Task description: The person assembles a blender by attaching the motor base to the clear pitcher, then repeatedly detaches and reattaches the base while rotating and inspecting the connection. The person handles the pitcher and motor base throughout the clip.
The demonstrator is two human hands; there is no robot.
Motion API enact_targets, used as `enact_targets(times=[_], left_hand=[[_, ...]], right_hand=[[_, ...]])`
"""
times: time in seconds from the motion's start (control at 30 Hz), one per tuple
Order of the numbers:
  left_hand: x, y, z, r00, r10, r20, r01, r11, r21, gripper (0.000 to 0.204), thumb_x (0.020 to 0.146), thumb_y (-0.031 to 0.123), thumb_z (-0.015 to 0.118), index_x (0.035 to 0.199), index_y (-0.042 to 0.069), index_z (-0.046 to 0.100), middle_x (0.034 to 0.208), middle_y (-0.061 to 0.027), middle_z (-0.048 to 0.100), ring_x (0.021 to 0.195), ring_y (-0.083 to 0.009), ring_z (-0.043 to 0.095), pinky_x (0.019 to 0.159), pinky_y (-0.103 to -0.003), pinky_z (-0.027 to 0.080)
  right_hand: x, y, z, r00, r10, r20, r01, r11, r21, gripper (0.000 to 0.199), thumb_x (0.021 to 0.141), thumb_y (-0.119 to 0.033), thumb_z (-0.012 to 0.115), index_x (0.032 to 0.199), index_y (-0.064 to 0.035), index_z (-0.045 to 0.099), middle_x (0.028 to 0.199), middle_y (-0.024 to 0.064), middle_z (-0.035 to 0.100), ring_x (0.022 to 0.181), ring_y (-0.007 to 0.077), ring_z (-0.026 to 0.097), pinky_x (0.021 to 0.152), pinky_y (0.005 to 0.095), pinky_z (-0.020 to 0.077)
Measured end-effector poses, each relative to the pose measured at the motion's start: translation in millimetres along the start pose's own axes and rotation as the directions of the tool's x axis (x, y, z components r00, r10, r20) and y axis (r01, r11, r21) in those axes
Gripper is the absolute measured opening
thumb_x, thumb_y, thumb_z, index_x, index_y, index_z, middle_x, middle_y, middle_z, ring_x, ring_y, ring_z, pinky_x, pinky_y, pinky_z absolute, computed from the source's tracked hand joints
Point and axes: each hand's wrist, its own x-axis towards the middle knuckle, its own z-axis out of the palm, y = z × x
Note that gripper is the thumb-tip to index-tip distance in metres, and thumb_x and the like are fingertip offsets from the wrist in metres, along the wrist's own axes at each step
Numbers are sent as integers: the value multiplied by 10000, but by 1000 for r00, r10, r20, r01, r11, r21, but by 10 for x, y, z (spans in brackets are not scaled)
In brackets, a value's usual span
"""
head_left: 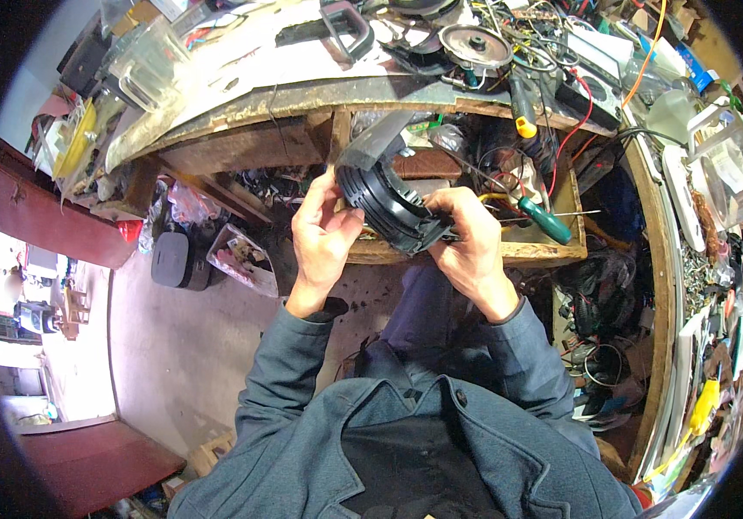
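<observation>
Between my two hands, over an open wooden drawer [475,252], is a black round plastic housing [386,210] with a ribbed side. A greyish see-through piece [377,141] rises from its far end; whether it is joined on cannot be made out. My left hand [323,232] pinches the housing's left side between thumb and fingers. On the opposite side my right hand [472,246] grips the lower right edge, fingers curled and partly hidden. Right of that hand, a green-handled screwdriver [546,221] lies across the drawer.
A cluttered workbench [233,108] spans the far side, bearing a clear jug [151,78], a round metal part [475,45] and many wires. A black-and-yellow handle [523,108] juts over its edge. Another crowded bench [667,285] runs along the right. An open box [243,259] stands on the floor.
</observation>
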Motion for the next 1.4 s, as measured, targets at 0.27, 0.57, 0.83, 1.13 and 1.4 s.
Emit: enact_targets(times=[0.27,0.57,0.83,1.13,1.4], left_hand=[[6,148,84,992,-115,54,110,990,82,741,790,-131,619,1480,56,424,1220,-70,601,1094,-146,612,914,-269,519],[11,-15,62,997,-70,36,69,997,29,734,833,-110,652,1503,7,377,1218,-72,615,1078,-150,619,904,-277,530],[104,29,68,982,-181,50,178,982,64,381,931,-12,601,1312,-22,576,1050,-14,690,883,-59,620,769,-226,502],[98,78,51,972,-230,40,222,965,142,344,944,10,594,1286,-26,584,950,-19,695,771,-40,622,632,-214,515],[147,5,0,965,-259,36,252,957,141,363,936,4,600,1298,-15,602,942,-20,707,752,-60,647,600,-211,529]], right_hand=[[12,-24,-9,1000,-31,2,31,999,-17,489,599,100,756,1043,-32,599,958,160,635,895,367,646,783,404,535],[-12,-50,-11,999,-10,45,12,999,-42,482,647,25,793,1090,-33,612,961,160,641,894,364,653,781,404,536],[-69,-136,-2,986,160,46,-163,984,72,567,713,-96,889,1196,-34,600,955,125,678,861,256,686,785,336,549],[-19,-178,-51,988,106,114,-110,994,28,598,703,-96,897,1222,-13,610,1029,124,690,902,238,686,805,331,548],[7,-206,-58,990,99,97,-105,992,63,560,723,-99,882,1208,-17,614,1036,132,685,894,266,676,820,337,544]])
